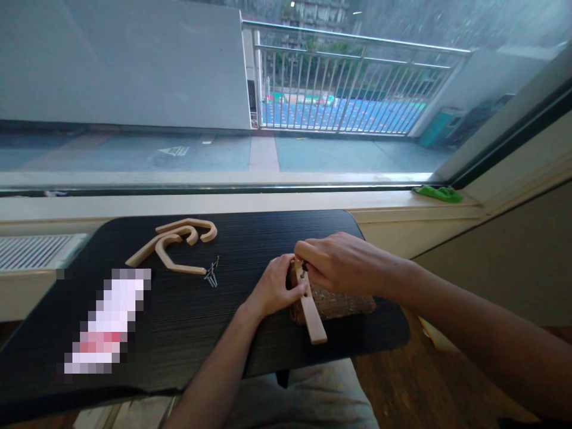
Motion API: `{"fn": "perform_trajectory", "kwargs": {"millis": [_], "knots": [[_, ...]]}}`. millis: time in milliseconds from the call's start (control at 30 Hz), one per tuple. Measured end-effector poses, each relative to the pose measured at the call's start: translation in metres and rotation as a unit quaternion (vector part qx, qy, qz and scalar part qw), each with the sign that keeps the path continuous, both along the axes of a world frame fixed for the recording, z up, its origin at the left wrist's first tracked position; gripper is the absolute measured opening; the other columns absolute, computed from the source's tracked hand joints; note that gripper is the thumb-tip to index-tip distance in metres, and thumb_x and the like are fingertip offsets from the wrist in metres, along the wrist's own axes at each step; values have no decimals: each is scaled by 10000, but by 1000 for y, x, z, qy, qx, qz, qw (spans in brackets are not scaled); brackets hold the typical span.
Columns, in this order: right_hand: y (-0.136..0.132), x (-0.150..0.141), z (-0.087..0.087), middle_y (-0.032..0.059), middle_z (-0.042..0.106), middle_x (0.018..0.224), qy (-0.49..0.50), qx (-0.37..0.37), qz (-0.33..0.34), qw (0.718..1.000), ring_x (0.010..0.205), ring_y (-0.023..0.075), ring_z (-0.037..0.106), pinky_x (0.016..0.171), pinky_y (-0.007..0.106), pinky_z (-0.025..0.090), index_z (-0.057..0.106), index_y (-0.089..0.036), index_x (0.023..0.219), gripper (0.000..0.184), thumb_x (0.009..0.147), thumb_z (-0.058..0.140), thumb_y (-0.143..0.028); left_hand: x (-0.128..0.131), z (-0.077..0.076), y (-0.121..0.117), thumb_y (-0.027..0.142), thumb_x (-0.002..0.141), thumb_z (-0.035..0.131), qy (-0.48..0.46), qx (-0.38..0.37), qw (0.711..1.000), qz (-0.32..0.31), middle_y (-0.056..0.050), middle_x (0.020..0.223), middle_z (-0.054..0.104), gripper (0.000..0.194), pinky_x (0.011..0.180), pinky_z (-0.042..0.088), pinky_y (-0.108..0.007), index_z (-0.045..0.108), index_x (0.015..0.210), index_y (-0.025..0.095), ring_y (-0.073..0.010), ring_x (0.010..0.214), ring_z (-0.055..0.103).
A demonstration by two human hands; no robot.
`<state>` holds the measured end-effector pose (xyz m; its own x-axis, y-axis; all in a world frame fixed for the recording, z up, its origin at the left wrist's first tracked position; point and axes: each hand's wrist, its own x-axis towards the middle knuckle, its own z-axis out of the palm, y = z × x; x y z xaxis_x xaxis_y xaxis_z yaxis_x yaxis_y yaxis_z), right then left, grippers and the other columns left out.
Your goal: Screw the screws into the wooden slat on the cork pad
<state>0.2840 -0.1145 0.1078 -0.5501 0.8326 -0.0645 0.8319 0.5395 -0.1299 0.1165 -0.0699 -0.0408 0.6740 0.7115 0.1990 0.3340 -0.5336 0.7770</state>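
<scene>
A pale wooden strip (313, 322) with dark holes lies slanted across a rough brown block (342, 302) near the table's front right. My left hand (276, 287) is closed around the strip's upper part and the block's left side, its thumb pressing on the wood. From the right, my right hand (328, 257) pinches a small dark piece (304, 271) at one of the holes; the fingers cover most of it. The strip's far end is hidden behind this hand. Curved wooden hooks (179, 266) and several loose screws (211, 276) lie to the left, apart from both hands.
The dark table (192, 333) has rounded corners and stands against a windowsill (214, 205). A blurred-out light rectangle (109, 316) lies on its left. A green cloth (438, 193) rests on the sill at right. A white radiator (40, 253) is beside the table.
</scene>
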Motion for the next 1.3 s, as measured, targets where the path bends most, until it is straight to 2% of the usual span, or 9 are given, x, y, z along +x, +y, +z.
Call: {"fn": "perform_trajectory", "kwargs": {"millis": [267,467,700,967,1100,1300], "knots": [[1,4,1,18,636,740,-10,-20,3,1000,539,96,407,528,285,183,554,-168,912,121,970,457,-214,0,1,0,294,755,646,0,-3,1000,2,-91,1075,633,378,945,466,-453,528,1098,186,-274,1021,584],[1,2,3,-6,596,634,-26,-18,-34,999,481,92,333,505,289,160,583,-168,895,178,984,455,-253,0,-1,0,292,749,650,7,-7,1000,1,-80,1074,624,383,941,460,-449,518,1095,198,-270,1030,573],[1,3,1,-3,592,635,-19,-15,-35,999,501,94,364,521,292,170,599,-167,896,194,980,462,-276,0,2,-1,287,761,637,12,-5,1000,-2,-72,1059,620,362,936,462,-438,505,1087,201,-262,1019,570],[0,6,-2,5,630,715,4,-22,-39,999,570,98,449,541,287,191,588,-173,920,115,962,505,-240,1,1,0,278,753,648,7,-3,1000,2,-76,1078,624,375,937,462,-441,513,1094,202,-265,1031,572],[1,5,-2,30,651,836,14,-25,-32,999,658,111,527,564,278,243,609,-167,908,126,969,511,-217,1,0,0,278,749,658,0,-7,1000,0,-80,1077,627,371,946,459,-451,522,1085,201,-269,1033,576],[-1,6,-7,54,640,1004,72,-40,-19,996,751,130,579,613,267,335,591,-169,1087,175,936,504,-159,1,-4,1,295,751,664,-3,-4,1000,-1,-92,1092,624,406,938,469,-457,514,1114,191,-274,1035,580]]}}
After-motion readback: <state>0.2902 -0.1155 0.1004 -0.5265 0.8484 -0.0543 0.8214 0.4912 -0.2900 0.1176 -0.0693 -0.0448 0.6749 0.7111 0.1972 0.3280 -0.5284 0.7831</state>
